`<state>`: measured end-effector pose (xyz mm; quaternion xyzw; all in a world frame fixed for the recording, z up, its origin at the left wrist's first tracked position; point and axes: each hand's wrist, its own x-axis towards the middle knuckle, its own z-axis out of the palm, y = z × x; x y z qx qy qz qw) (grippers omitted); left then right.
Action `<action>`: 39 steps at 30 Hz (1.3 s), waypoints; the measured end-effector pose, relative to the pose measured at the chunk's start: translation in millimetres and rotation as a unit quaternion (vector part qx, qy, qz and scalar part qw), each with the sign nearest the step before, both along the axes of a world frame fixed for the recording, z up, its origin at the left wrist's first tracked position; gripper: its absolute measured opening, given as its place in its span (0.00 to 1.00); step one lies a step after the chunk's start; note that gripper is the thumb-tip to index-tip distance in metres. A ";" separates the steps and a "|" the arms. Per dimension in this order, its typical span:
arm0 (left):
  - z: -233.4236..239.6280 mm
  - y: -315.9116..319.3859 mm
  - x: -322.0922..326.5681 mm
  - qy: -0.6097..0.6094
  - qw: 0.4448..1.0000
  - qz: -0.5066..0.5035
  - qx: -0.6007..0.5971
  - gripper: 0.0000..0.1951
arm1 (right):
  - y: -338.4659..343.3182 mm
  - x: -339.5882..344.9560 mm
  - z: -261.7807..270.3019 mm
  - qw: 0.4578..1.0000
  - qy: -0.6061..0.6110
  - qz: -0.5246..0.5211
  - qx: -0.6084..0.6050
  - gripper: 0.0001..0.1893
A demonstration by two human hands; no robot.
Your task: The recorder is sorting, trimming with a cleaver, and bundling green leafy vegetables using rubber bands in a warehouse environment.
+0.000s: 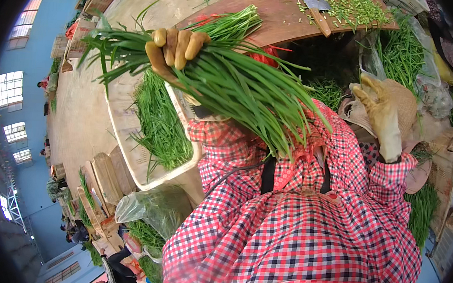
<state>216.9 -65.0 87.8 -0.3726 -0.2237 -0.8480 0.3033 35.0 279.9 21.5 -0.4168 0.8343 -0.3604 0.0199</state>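
My left hand (175,51), in a stained yellow-brown glove, is closed around a large bunch of long green leaves (250,91), which look like garlic chives. The leaves fan out to the right across my checked red sleeve and chest. Apart from it on the right, my right hand (380,109) is raised in a pale glove with yellowed fingers. Its fingers are spread and I see nothing in them. Beyond the held bunch, a bundle of chives (235,24) lies with its cut ends on a wooden board (272,17).
On the board are a cleaver (315,7) and chopped stem ends (352,9). A white plastic crate (125,153) holding loose chives stands at left. Bagged chives (403,51) and a woven hat (403,101) are at right. A clear plastic bag (157,206) and other people (117,266) appear lower left.
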 end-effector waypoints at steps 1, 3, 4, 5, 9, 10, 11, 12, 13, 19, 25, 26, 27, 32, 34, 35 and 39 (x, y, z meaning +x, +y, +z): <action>1.8 0.6 -2.1 -0.031 0.999 -0.014 0.029 0.16 | 0.2 10.2 27.7 1.000 0.002 -0.006 0.004 0.14; 3.5 10.8 -0.5 -0.082 0.991 -0.030 0.104 0.15 | -18.8 48.1 84.7 0.993 -0.027 0.036 -0.106 0.14; 6.7 12.8 8.2 -0.160 0.977 0.018 0.143 0.13 | -24.4 62.3 97.3 0.988 -0.038 0.098 -0.114 0.13; 6.6 12.2 12.0 -0.236 0.953 0.062 0.179 0.11 | -28.7 71.3 103.2 0.979 -0.049 0.157 -0.123 0.12; 9.3 28.2 -2.2 -0.391 0.864 0.259 0.183 0.10 | -29.7 104.4 107.5 0.950 0.112 0.264 -0.123 0.15; 9.4 30.0 0.4 -0.402 0.867 0.237 0.174 0.09 | -32.8 102.9 94.1 0.929 0.217 0.245 -0.171 0.16; 8.1 29.5 -0.4 -0.402 0.868 0.234 0.174 0.09 | -33.8 101.5 88.4 0.930 0.218 0.243 -0.170 0.16; 4.7 28.7 2.1 -0.406 0.862 0.241 0.187 0.09 | -35.1 101.4 83.2 0.956 0.204 0.200 -0.074 0.16; 1.0 27.4 5.1 -0.410 0.855 0.247 0.200 0.09 | -37.1 100.4 79.4 0.970 0.187 0.155 0.022 0.16; -4.4 42.5 16.5 -0.421 0.854 0.194 0.237 0.10 | -50.3 96.8 60.2 0.985 0.051 0.166 0.014 0.22; 2.4 66.0 31.6 -0.464 0.819 0.206 0.266 0.07 | -68.9 112.0 23.1 0.961 -0.203 0.165 -0.087 0.26; 1.8 67.3 34.1 -0.470 0.824 0.174 0.266 0.07 | -70.9 108.7 17.0 0.960 -0.207 0.167 -0.084 0.26; -2.5 66.6 38.8 -0.472 0.820 0.178 0.270 0.07 | -74.4 105.2 14.8 0.936 -0.290 0.184 -0.069 0.26; -28.8 53.8 56.8 -0.463 0.840 0.159 0.232 0.09 | -94.5 83.8 14.9 0.830 -0.515 0.215 0.002 0.22; -35.9 46.7 58.9 -0.447 0.844 0.160 0.249 0.09 | -102.9 79.2 5.8 0.822 -0.520 0.231 -0.004 0.22; -38.1 44.8 59.9 -0.447 0.844 0.161 0.250 0.09 | -104.6 79.7 2.0 0.822 -0.521 0.231 -0.003 0.22; -24.1 48.7 58.1 -0.443 0.826 0.214 0.274 0.10 | -107.1 74.6 11.9 0.873 -0.414 0.251 -0.053 0.22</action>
